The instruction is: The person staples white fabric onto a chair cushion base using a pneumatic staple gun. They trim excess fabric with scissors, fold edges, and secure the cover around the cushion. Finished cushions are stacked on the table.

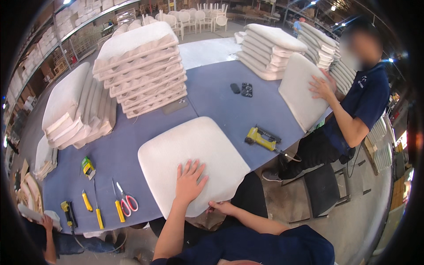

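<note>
One off-white, rounded-square fabric seat cushion sits partly over the near edge of our blue-covered table, top smooth but near edge looking loose, so we'd guess partway done, finishing left, underside hidden. Our left hand lies flat on it, fingers spread, while our right hand has thumb and fingers pinched on that near edge. We count two yellow-and-black staple guns, two long-shafted yellow-handled tools, one short yellow-handled cutter and one pair of red-and-white-handled scissors.
</note>
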Tool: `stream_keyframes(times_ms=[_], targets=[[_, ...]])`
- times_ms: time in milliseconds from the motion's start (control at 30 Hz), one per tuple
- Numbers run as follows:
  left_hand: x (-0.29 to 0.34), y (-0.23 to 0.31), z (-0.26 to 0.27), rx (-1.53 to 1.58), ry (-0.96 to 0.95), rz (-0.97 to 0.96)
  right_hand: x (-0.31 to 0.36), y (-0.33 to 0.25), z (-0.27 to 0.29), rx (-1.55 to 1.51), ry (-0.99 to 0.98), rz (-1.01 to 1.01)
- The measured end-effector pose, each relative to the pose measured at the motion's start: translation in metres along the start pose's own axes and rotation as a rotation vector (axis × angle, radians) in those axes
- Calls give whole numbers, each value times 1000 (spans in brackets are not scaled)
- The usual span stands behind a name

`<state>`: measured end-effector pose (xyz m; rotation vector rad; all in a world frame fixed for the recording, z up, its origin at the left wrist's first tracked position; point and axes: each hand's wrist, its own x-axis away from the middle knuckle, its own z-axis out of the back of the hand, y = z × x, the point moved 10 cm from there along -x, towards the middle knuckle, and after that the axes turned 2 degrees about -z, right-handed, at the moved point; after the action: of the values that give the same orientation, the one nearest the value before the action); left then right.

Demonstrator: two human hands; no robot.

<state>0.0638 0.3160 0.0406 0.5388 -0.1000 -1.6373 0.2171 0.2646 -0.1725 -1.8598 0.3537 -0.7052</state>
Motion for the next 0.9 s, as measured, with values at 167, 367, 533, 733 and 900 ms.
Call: stream_keyframes(times_ms=[167, 367, 533, 733, 900], targets=[[0, 2, 2, -1, 33, -10, 3, 2, 0, -13, -11, 11], [-1, 2, 2, 4, 49, -16, -2, 2, 4, 38, -44, 28], [0, 6, 4, 48, 72, -19, 4, -2, 3, 0, -22, -5], [1, 4, 6, 53, 86, -20, 3, -2, 2, -5, -18, 14], [3, 1, 9, 69, 77, -6, 2, -2, -5, -52, -45, 24]])
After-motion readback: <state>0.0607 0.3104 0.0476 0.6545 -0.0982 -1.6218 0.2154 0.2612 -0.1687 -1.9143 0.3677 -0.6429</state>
